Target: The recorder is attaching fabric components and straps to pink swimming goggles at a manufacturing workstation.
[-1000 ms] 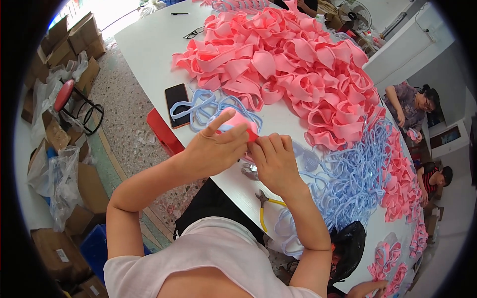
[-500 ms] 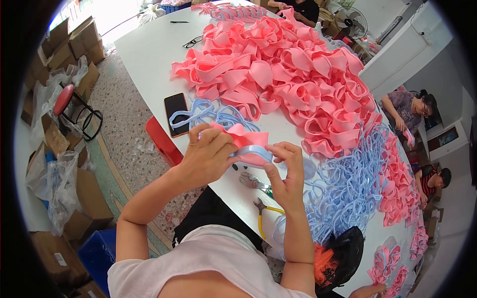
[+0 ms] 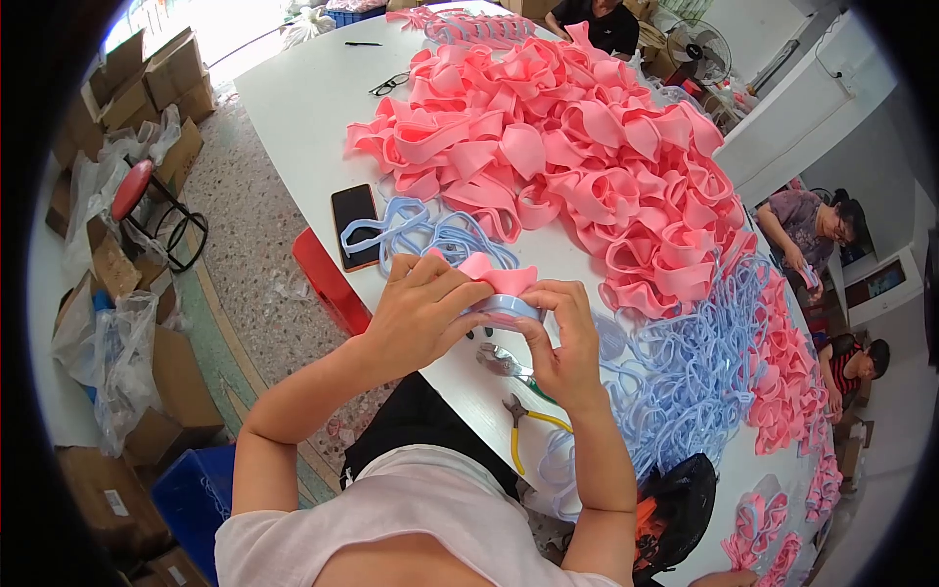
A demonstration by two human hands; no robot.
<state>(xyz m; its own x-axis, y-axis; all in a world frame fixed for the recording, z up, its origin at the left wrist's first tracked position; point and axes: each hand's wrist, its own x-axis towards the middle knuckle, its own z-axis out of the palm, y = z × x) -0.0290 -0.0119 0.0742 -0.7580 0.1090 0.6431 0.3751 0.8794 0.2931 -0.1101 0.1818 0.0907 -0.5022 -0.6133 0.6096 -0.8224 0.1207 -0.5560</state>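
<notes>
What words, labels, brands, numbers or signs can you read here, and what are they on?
None can be read.
White label on a brown box: too small.
Second label, on a box below: too small.
Phone: dark screen, no text visible.

Left arm (image 3: 318, 389) and right arm (image 3: 603, 460) are bending, reaching inward; left hand (image 3: 419, 308) is pinching, fingers curled; right hand (image 3: 567, 338) is pinching nearby.

Over at left, a red-topped stool (image 3: 132, 189) is seen beside cardboard boxes (image 3: 174, 70); on the white table (image 3: 293, 108), a phone (image 3: 354, 203), eyeglasses (image 3: 389, 84) and a dark pen (image 3: 363, 43) are spotted; upper right, a fan (image 3: 698, 49) is glimpsed.
</notes>
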